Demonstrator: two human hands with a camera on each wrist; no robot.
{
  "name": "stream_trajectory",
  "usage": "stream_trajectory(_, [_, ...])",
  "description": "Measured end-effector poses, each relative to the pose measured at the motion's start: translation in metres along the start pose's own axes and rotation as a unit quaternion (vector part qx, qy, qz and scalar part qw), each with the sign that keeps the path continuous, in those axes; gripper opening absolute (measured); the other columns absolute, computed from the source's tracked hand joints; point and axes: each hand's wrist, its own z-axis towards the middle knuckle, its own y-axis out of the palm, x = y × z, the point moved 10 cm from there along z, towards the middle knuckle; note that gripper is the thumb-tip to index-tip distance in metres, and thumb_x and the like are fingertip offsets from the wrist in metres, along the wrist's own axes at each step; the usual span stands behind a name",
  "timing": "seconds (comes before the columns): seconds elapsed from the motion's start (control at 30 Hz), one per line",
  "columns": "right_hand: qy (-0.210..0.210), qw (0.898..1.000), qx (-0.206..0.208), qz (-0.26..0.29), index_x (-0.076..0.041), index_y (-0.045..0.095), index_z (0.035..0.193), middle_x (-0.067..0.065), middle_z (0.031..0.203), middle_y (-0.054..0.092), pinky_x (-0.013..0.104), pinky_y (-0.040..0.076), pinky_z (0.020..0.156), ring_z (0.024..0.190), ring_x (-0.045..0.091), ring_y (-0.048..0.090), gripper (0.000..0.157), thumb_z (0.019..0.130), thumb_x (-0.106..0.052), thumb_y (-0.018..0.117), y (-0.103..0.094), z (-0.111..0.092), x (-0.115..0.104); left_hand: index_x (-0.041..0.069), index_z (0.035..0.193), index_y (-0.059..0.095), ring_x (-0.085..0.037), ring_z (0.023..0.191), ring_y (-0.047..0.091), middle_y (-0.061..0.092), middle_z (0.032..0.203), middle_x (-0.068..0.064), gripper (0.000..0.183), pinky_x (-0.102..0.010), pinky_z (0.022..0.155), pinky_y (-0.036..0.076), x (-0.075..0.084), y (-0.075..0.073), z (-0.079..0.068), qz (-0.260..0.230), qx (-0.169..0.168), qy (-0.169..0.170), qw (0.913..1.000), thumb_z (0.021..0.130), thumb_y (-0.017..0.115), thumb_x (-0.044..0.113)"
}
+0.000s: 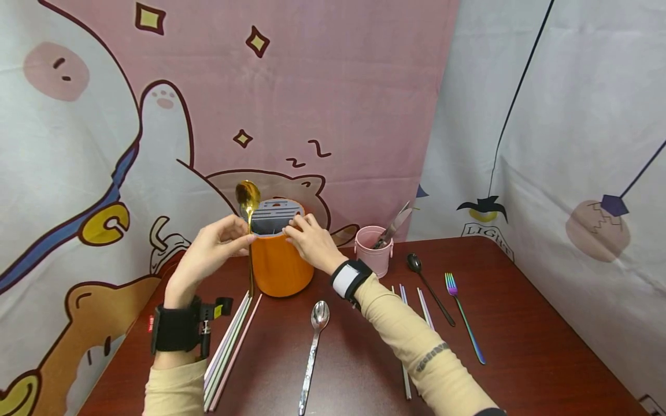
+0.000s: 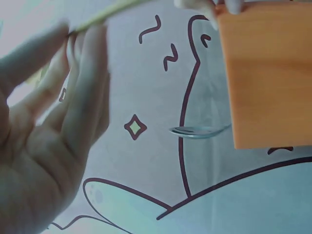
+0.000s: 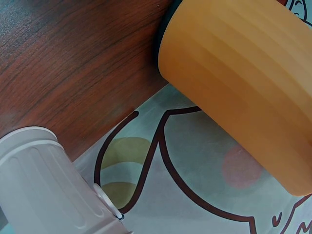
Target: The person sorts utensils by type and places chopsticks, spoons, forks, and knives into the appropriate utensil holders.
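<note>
My left hand (image 1: 210, 245) pinches a long gold spoon (image 1: 248, 199) upright, bowl up, at the left side of an orange utensil holder (image 1: 283, 266). In the left wrist view the thumb and fingertips of the left hand (image 2: 53, 112) meet on the gold handle (image 2: 114, 12). My right hand (image 1: 314, 242) grips the holder's rim at its right front, its fingertips partly hidden. Grey slotted dividers (image 1: 276, 211) fill the holder's top. A silver utensil end (image 2: 197, 131) juts past the holder in the left wrist view.
A pink pail (image 1: 372, 254) with metal utensils stands right of the holder. A silver spoon (image 1: 314, 346) lies in front. Several chopsticks (image 1: 231, 352) lie at left, more under the right forearm. A black spoon (image 1: 429, 286) and a rainbow fork (image 1: 465, 318) lie at right.
</note>
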Motion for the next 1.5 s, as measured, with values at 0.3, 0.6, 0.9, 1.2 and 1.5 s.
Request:
stream_trajectory(0.3, [-0.004,1.000,0.004,0.000,-0.021,0.061,0.106,0.000,0.103,0.052,0.023,0.052,0.058,0.097,0.018,0.049,0.016,0.098,-0.031,0.052,0.000,0.000,0.000,-0.003,0.101,0.058,0.005,0.065,0.062,0.061,0.076,0.012,0.025,-0.012,0.064,0.053,0.003,-0.043,0.005,-0.052,0.249,0.024,0.9668,0.090,0.065,0.018])
stream_trajectory(0.6, [-0.003,1.000,0.005,0.005,-0.022,0.062,0.109,0.000,0.103,0.052,0.024,0.053,0.060,0.098,0.018,0.050,0.017,0.097,-0.030,0.053,0.001,-0.001,0.000,-0.007,0.100,0.057,0.008,0.063,0.060,0.058,0.075,0.017,0.030,-0.010,0.063,0.050,-0.006,-0.062,-0.004,-0.110,0.438,0.049,0.8910,0.090,0.065,0.020])
stream_trajectory(0.9, [0.001,1.000,0.004,0.003,-0.022,0.062,0.110,0.000,0.104,0.052,0.024,0.053,0.060,0.099,0.018,0.050,0.018,0.098,-0.030,0.052,0.001,-0.001,0.001,-0.004,0.097,0.061,-0.003,0.072,0.061,0.069,0.087,-0.019,0.024,-0.014,0.065,0.042,-0.028,-0.050,0.006,-0.037,0.466,0.023,0.8836,0.089,0.066,0.019])
stream_trajectory(1.2, [0.004,1.000,0.004,0.004,-0.022,0.062,0.108,0.000,0.103,0.052,0.024,0.053,0.061,0.100,0.018,0.050,0.017,0.098,-0.030,0.051,0.002,-0.002,0.001,-0.003,0.096,0.061,-0.036,0.082,0.064,0.068,0.090,-0.023,0.021,-0.027,0.070,0.042,-0.058,-0.024,0.017,-0.013,0.420,-0.025,0.9072,0.084,0.071,0.010])
stream_trajectory(1.5, [0.000,1.000,0.009,0.007,-0.021,0.063,0.110,0.001,0.104,0.053,0.025,0.054,0.062,0.099,0.018,0.050,0.018,0.097,-0.029,0.053,-0.001,-0.001,0.000,-0.006,0.100,0.062,-0.035,0.082,0.067,0.069,0.094,-0.024,0.024,-0.027,0.067,0.048,-0.074,-0.016,0.021,0.005,0.400,-0.076,0.9135,0.085,0.070,0.011])
